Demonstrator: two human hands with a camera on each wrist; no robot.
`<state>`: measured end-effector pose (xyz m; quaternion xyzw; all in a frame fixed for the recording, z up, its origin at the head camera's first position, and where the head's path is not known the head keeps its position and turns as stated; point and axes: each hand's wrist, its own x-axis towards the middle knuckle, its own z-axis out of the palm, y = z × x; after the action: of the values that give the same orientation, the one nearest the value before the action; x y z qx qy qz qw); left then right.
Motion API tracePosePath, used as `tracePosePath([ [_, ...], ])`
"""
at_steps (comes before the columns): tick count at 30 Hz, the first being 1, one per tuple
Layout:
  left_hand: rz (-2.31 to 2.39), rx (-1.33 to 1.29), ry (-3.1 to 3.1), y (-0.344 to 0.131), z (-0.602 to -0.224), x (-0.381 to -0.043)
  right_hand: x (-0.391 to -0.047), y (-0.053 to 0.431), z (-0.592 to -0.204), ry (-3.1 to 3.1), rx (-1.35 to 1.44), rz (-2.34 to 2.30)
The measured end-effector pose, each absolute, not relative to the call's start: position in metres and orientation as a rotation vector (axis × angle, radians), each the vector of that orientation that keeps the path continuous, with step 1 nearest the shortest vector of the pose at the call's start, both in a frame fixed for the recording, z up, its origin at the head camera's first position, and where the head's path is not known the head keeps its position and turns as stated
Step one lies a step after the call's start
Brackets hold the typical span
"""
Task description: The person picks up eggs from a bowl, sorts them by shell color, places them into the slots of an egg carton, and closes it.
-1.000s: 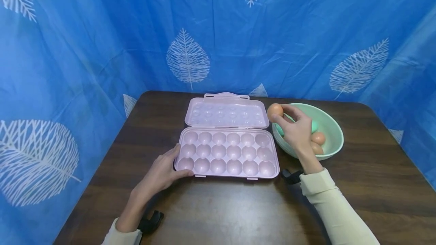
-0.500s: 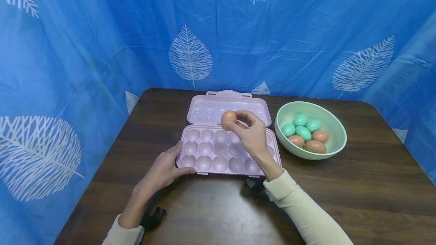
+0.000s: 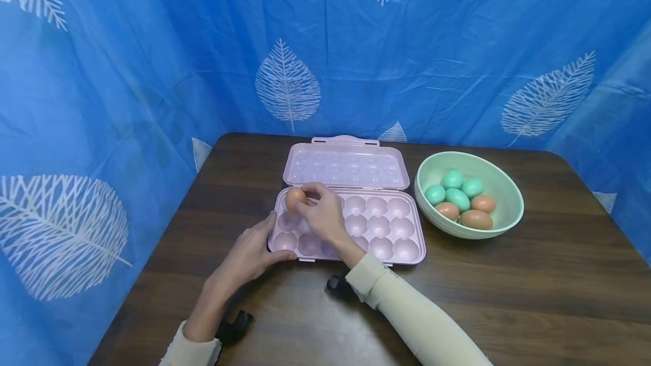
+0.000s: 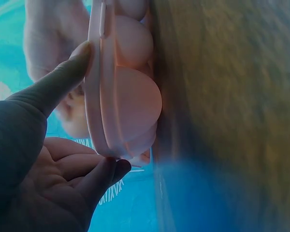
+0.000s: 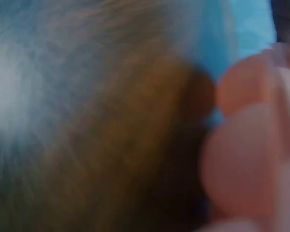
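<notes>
A pink plastic egg box (image 3: 378,226) lies on the table with its lid (image 3: 346,165) folded back. My left hand (image 3: 249,250) holds its near left corner; in the left wrist view the thumb (image 4: 63,82) lies along the rim and fingertips touch the corner. Between thumb and fingers my right hand (image 3: 325,216) pinches a brown egg (image 3: 295,200), at the back left cups. Whether the egg touches a cup I cannot tell. The visible cups hold nothing; some are hidden by the right hand. In the blurred right wrist view, rounded cup undersides (image 5: 239,164) show.
A pale green bowl (image 3: 500,216) stands to the right of the box, with several green eggs (image 3: 457,199) and a few brown eggs (image 3: 476,219) inside. Blue leaf-patterned cloth (image 3: 432,44) hangs behind the dark wooden table (image 3: 549,275).
My right hand has carried the brown egg left from the bowl, across the box, and lowered it to the back left cups. The left hand has stayed at its corner.
</notes>
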<state>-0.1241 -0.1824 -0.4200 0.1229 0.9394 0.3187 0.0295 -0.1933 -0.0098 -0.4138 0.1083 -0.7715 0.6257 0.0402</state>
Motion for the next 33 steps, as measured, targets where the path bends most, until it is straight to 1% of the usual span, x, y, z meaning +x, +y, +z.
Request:
tracePosePath([
  [5,0.994,0.356,2.883,-0.182,-0.419,-0.124,-0.199,-0.021,-0.427,-2.425,0.354,1.851],
  [12,0.987,0.388,2.895,-0.183,-0.420,-0.123,-0.204,-0.030,-0.427,-2.458,0.331,1.854],
  [18,1.022,0.386,2.880,-0.182,-0.422,-0.123,-0.209,-0.031,-0.431,-2.433,0.275,1.868],
  [25,1.009,0.395,2.894,-0.181,-0.423,-0.124,-0.211,-0.029,-0.432,-2.415,0.310,1.828],
  [33,0.974,0.391,2.910,-0.180,-0.422,-0.123,-0.213,-0.029,-0.435,-2.531,0.311,1.723],
])
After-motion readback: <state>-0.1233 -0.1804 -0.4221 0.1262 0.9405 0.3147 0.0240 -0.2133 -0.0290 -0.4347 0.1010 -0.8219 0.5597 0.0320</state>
